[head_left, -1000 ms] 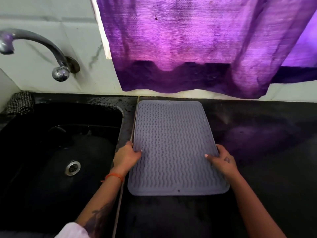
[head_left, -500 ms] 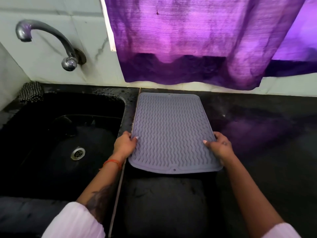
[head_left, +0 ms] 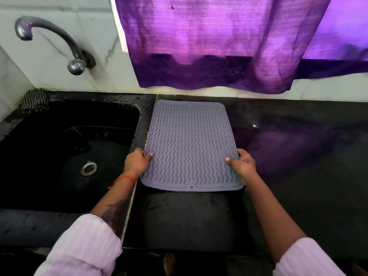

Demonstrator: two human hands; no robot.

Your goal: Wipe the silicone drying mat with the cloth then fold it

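While both hands hold the silicone drying mat (head_left: 189, 144) by its long sides, the step looks like lifting the near end, either to reposition it or to start a fold. No wiping cloth is in either hand, so I can't tell whether the wipe is done.

Left hand (head_left: 136, 162): fingers curled under the left edge, thumb on top of the ridges. Right hand (head_left: 242, 163): same grip, mirrored on the right edge. Both pinch the mat, nothing else held.

Mat sits on the black counter (head_left: 298, 176), just right of the sink (head_left: 65, 152); its left edge runs along the counter seam. Far end lies flat near the wall under the purple curtain (head_left: 209, 46). Near end looks raised off the counter, judging by the dark gap below it.

Long axis runs away from the person, toward the wall. Ribbed face is up, wavy ridges run along the long axis. Small hole tab at the near short edge, another at the far one.

To do it well:
- keep both grips level so the near edge doesn't sag or twist
- if folding, bring the near short edge straight onto the far one, corners matched
- silicone is floppy and tacky, so lift rather than drag
- checked cloth (head_left: 34, 99) at the sink's back corner is probably the wiper
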